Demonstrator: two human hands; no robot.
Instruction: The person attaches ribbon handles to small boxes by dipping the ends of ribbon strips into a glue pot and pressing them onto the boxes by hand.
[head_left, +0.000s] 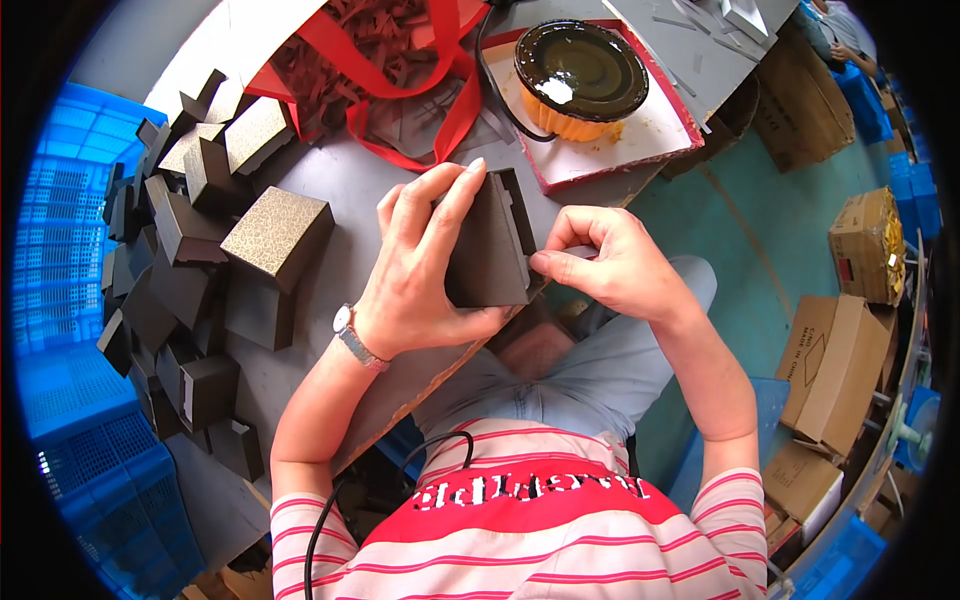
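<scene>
Table (355,240), near right edge: we held the dark box (490,250) there | left hand (425,235) gripped it; right hand (610,265) was pinched closed at its right side, contents unclear | we judged a slack left grip could drop it, hard tugging crease it

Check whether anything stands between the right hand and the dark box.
Nothing visible does: the right hand is at one edge of the dark box, while the left hand holds its opposite side.
</scene>
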